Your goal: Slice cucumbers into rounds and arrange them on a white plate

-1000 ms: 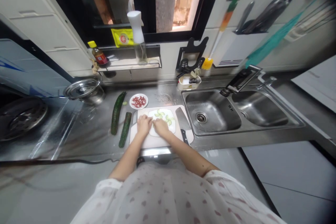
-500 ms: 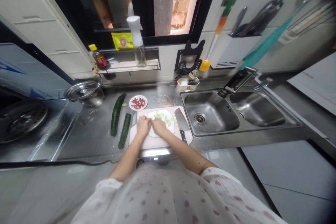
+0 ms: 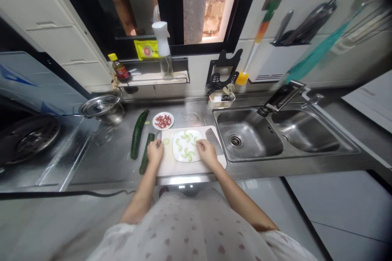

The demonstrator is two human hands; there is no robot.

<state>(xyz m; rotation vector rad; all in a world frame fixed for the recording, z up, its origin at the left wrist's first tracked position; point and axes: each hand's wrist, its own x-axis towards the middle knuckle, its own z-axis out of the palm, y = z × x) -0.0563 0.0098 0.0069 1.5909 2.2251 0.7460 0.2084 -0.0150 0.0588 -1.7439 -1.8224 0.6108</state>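
A white plate (image 3: 181, 151) with several pale cucumber slices lies on a white cutting board (image 3: 174, 167). My left hand (image 3: 155, 151) rests at the board's left edge with its fingers curled, close to a loose cucumber slice (image 3: 166, 141); what it holds, if anything, is hidden. My right hand (image 3: 207, 151) is at the plate's right rim with its fingertips pinched against it, and it covers part of a cleaver (image 3: 212, 135) that lies on the board's right side. A short cucumber piece (image 3: 146, 153) and a long cucumber (image 3: 138, 132) lie just left of the board.
A small dish of red chilli pieces (image 3: 163, 121) stands behind the board. A lidded steel pot (image 3: 101, 107) is at the left, and a double sink (image 3: 251, 138) with its tap (image 3: 280, 97) at the right. A shelf with bottles (image 3: 153, 74) runs along the back wall.
Both hands were together over the plate's near left side. They have parted: the left went to the board's left edge, the right to the plate's right rim. More slices show.
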